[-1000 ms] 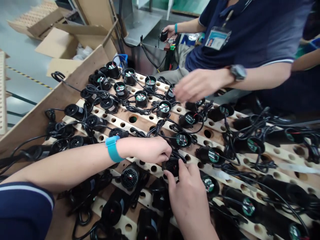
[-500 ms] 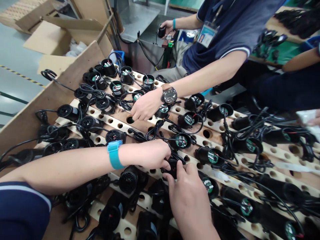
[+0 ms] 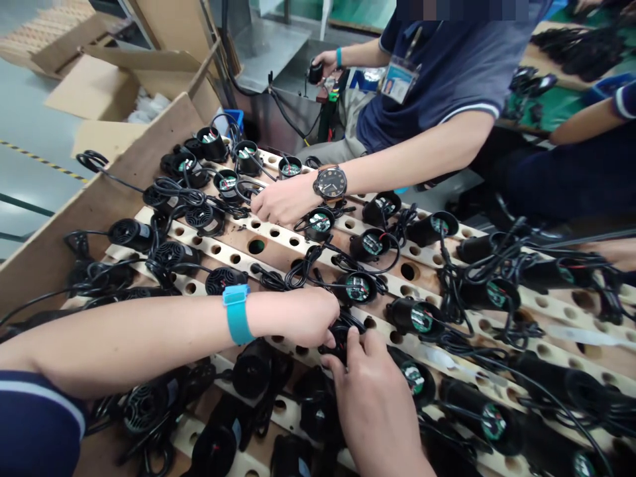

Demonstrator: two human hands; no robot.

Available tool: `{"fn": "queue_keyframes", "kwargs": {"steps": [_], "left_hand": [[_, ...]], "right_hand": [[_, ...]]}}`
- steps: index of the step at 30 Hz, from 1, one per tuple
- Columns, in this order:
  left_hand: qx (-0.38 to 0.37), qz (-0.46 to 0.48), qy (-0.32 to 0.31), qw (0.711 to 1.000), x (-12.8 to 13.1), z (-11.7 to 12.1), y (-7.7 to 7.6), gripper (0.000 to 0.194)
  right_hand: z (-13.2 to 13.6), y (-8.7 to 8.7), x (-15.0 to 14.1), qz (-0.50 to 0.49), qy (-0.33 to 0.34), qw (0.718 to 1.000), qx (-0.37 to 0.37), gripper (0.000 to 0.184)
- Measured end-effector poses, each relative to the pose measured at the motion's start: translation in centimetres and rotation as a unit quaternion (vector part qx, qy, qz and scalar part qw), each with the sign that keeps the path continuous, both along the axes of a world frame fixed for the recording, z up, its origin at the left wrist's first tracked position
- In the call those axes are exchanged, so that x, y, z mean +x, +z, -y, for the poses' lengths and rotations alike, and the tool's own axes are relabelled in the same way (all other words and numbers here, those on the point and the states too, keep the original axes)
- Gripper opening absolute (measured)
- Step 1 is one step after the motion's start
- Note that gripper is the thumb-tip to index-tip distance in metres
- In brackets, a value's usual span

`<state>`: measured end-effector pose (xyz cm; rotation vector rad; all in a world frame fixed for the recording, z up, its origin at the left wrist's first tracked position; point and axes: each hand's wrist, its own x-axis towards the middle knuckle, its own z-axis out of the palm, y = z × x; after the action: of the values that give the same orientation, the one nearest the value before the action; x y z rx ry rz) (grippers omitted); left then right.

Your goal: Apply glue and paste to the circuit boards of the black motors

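A black cylindrical housing [image 3: 336, 339] is between my hands, mostly covered by my fingers. My right hand [image 3: 375, 391] grips it from the near side, thumb and fingers around its rim. Coming in from the left, with a teal wristband [image 3: 237, 315], my left hand [image 3: 305, 317] is closed in a pinch at the housing's open end; what its fingertips hold is hidden. A coiled black cable [image 3: 355, 317] lies just behind the housing. Nearby stands another black housing with a green circuit board [image 3: 358, 287] showing inside.
Many similar housings with coiled cables lie on perforated wooden strips [image 3: 291, 246] in a wooden tray [image 3: 99, 199]. Across it, a co-worker's hand [image 3: 281, 202] reaches among the housings; the co-worker's other hand [image 3: 325, 64] holds a black part. An open cardboard box [image 3: 99, 86] stands behind.
The co-worker's watch-wearing arm swept left across the tray, and its hand now rests among the back housings. My two hands stay at the same housing, with only slight finger movement.
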<state>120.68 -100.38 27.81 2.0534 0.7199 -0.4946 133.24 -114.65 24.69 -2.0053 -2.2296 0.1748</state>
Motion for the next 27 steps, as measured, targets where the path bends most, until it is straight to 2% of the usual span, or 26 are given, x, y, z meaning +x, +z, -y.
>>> {"fn": "queue_keyframes", "kwargs": {"steps": [5, 9, 11, 14, 16, 20, 25, 27], "left_hand": [[0.037, -0.013, -0.006, 0.999, 0.3, 0.5, -0.5, 0.02], [0.074, 0.017, 0.014, 0.997, -0.3, 2.1, -0.9, 0.016], [0.148, 0.063, 0.036, 0.986, -1.2, 3.5, -0.7, 0.013], [0.328, 0.136, 0.054, 0.933, -3.2, 6.6, -0.1, 0.017], [0.393, 0.152, 0.032, 0.906, -4.2, 8.8, -0.1, 0.024], [0.417, 0.103, -0.014, 0.903, -4.6, 11.6, -1.5, 0.04], [0.426, 0.039, -0.01, 0.904, -3.4, 12.1, -3.2, 0.05], [0.42, 0.035, -0.014, 0.907, -3.2, 12.0, -3.3, 0.052]], "right_hand": [[0.1, -0.8, 0.3, 0.003, -0.011, 1.0, -0.01, 0.032], [0.0, -1.0, 0.5, -0.004, -0.001, 0.999, -0.039, 0.037], [-0.1, -0.8, 0.5, -0.005, -0.004, 0.998, -0.056, 0.037], [-0.1, -0.6, 0.5, -0.002, -0.009, 0.998, -0.061, 0.039], [-0.1, -0.8, 0.6, -0.001, 0.002, 0.999, -0.047, 0.041], [0.4, -1.7, 0.7, 0.01, 0.028, 1.0, -0.007, 0.041], [1.0, -2.4, 0.8, 0.035, 0.059, 0.997, 0.019, 0.044], [0.6, -2.4, 1.4, 0.005, 0.063, 0.998, 0.012, 0.044]]}}
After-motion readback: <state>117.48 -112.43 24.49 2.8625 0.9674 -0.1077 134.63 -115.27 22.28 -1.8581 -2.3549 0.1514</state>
